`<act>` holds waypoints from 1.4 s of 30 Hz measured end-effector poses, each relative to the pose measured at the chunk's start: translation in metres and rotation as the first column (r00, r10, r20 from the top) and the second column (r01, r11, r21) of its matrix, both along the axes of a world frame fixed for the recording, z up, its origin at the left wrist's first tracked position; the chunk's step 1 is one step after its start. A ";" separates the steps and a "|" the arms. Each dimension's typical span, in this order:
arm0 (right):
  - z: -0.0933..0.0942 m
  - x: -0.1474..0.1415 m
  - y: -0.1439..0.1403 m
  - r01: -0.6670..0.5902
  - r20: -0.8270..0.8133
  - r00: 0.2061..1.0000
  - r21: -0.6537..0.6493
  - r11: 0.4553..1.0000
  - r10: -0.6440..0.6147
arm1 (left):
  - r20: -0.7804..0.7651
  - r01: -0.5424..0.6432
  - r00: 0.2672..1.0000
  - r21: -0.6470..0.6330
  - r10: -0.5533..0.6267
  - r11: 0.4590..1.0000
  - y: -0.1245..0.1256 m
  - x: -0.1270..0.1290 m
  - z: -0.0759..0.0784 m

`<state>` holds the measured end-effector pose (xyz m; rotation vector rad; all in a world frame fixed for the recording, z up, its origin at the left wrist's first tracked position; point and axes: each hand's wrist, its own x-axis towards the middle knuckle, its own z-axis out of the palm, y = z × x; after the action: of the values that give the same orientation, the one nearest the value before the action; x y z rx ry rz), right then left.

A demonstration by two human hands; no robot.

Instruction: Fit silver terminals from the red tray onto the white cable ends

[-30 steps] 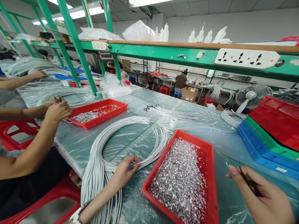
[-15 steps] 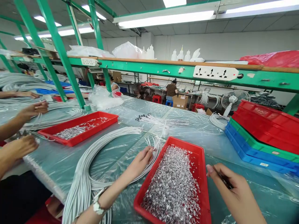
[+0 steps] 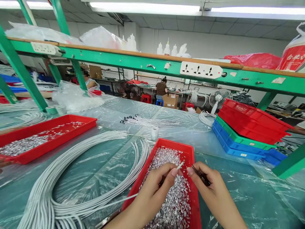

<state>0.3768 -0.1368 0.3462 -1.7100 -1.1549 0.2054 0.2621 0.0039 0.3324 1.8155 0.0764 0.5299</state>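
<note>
Pinched in my left hand point(image 3: 154, 186) is one white cable point(image 3: 180, 165), its tip poking out past the thumb. My right hand point(image 3: 211, 184) grips dark tweezers point(image 3: 202, 176), thumb and fingertips close to the cable tip. Whether a small metal piece sits between those fingertips is too small to tell. Both hands hover over a red tray point(image 3: 195, 203) heaped with tiny silvery metal pieces point(image 3: 176, 198). To the left of this tray, a thick bundle of white cables point(image 3: 39, 194) lies curved on the table, with loose ends by the tray's far corner.
Another red tray point(image 3: 89, 123) of metal pieces stands at left. Further back lie black-tipped cables point(image 3: 152, 121) and a small white roll point(image 3: 154, 133). Stacked red, green and blue bins point(image 3: 250, 127) stand at right. A green shelf beam point(image 3: 147, 62) with sockets crosses above the table.
My left hand has moved from the cable ends to above the tray, bringing one cable along. My right hand has come in beside it with the tweezers. The view has swung right.
</note>
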 end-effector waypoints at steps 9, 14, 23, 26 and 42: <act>-0.001 -0.020 -0.010 0.059 -0.093 0.994 -0.033 0.998 -0.062 | 0.036 0.119 0.992 0.083 -0.122 0.989 0.002 -0.004 0.018; -0.001 -0.034 -0.015 0.185 -0.084 0.978 -0.077 0.980 -0.192 | -0.028 0.048 0.999 0.122 -0.045 0.991 0.003 -0.010 0.018; -0.004 -0.040 -0.011 0.201 -0.193 0.955 -0.125 0.972 -0.223 | 0.084 -0.120 0.991 0.147 0.109 0.982 0.003 -0.014 0.002; -0.001 -0.036 -0.011 0.068 -0.301 0.948 -0.115 0.991 -0.100 | 0.101 -0.121 0.989 0.169 0.105 0.978 0.003 -0.016 -0.004; 0.005 -0.030 -0.009 -0.164 -0.595 0.779 0.112 0.980 0.199 | 0.410 -0.278 0.909 0.720 -0.067 0.636 0.008 -0.007 0.005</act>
<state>0.3471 -0.1461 0.3517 -1.3259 -0.8212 0.7793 0.2547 0.0124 0.3376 2.4989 -0.3959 1.1527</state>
